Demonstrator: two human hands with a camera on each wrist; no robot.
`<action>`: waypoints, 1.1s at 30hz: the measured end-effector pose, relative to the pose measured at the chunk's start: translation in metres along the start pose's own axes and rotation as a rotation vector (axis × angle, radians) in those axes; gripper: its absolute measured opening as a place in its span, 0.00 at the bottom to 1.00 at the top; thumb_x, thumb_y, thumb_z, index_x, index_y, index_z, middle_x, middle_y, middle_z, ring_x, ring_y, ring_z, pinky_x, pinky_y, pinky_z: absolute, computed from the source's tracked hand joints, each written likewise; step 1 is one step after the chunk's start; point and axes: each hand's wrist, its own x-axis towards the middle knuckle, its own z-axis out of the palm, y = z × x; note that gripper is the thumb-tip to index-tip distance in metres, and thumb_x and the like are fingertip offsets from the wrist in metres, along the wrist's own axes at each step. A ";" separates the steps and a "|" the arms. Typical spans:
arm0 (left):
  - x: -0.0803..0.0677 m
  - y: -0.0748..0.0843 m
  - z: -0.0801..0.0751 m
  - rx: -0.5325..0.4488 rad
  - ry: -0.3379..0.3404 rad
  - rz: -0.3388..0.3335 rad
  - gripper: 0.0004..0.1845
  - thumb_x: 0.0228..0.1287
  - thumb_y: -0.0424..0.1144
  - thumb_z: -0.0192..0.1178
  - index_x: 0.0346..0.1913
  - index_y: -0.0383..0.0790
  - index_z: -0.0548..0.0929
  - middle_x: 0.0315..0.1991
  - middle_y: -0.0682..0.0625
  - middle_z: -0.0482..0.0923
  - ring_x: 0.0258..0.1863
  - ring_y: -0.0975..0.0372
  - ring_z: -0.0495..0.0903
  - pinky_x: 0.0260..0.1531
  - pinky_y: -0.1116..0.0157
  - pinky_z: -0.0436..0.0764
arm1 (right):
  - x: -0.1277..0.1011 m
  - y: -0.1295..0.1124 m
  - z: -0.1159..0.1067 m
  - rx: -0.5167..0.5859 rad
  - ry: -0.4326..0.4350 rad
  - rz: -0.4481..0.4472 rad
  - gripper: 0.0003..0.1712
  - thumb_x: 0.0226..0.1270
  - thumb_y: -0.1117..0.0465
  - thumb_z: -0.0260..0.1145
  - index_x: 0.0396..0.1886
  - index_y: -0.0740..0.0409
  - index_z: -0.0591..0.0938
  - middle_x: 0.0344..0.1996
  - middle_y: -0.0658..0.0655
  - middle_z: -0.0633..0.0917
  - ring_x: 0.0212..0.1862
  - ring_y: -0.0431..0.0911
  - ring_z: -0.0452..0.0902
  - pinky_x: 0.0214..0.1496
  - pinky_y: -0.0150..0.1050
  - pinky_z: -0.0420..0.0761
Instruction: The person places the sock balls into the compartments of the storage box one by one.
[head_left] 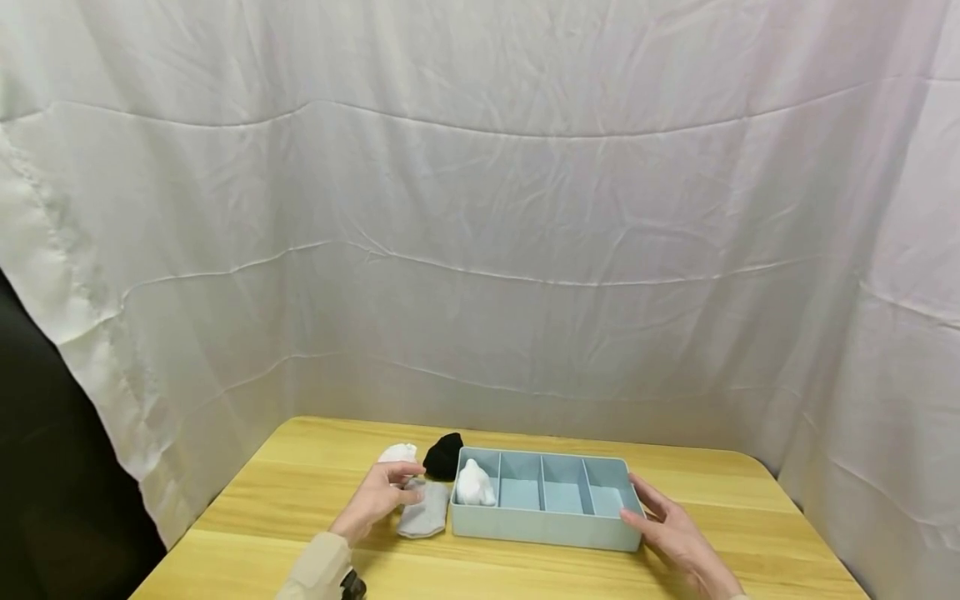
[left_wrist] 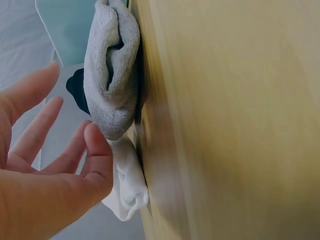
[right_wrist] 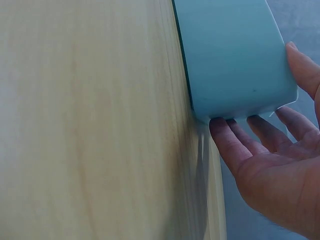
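Observation:
A light-blue divided box sits on the table, with a white bundled sock in its leftmost compartment. My right hand holds the box's right end, thumb at the front rim and fingers against the end wall. Left of the box lies a folded grey sock. My left hand is over its left edge, fingers loosely bent and nothing gripped; in the left wrist view, the fingertips are close beside the grey sock. Behind that hand is another white sock.
A black bundled sock lies behind the grey one, near the box's back left corner. The wooden table has rounded back corners. Pale curtains hang behind it and at both sides.

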 end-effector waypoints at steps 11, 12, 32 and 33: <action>0.000 -0.003 0.001 0.072 -0.125 -0.007 0.28 0.46 0.23 0.69 0.55 0.32 0.81 0.62 0.31 0.72 0.57 0.45 0.74 0.56 0.50 0.77 | 0.000 0.000 -0.001 0.007 -0.004 0.030 0.48 0.66 0.47 0.67 0.78 0.55 0.55 0.76 0.68 0.51 0.74 0.69 0.49 0.69 0.63 0.62; 0.000 -0.004 0.001 0.068 -0.135 -0.003 0.28 0.46 0.23 0.69 0.55 0.32 0.81 0.62 0.31 0.73 0.56 0.47 0.74 0.54 0.51 0.78 | 0.000 0.000 -0.001 0.001 -0.004 0.034 0.48 0.66 0.46 0.67 0.78 0.54 0.55 0.76 0.68 0.51 0.74 0.69 0.48 0.69 0.64 0.62; 0.007 -0.003 0.008 0.121 -0.143 -0.032 0.24 0.43 0.19 0.67 0.47 0.36 0.85 0.48 0.41 0.77 0.46 0.52 0.73 0.47 0.58 0.76 | 0.001 0.003 0.000 0.043 -0.001 -0.018 0.45 0.68 0.53 0.66 0.78 0.55 0.55 0.77 0.67 0.52 0.74 0.68 0.51 0.70 0.59 0.65; 0.008 -0.003 0.008 0.127 -0.143 -0.034 0.23 0.43 0.19 0.67 0.47 0.36 0.85 0.46 0.42 0.77 0.44 0.53 0.72 0.44 0.61 0.75 | 0.001 0.003 0.000 0.045 -0.002 -0.018 0.45 0.68 0.53 0.66 0.78 0.55 0.55 0.77 0.67 0.51 0.74 0.68 0.50 0.70 0.59 0.64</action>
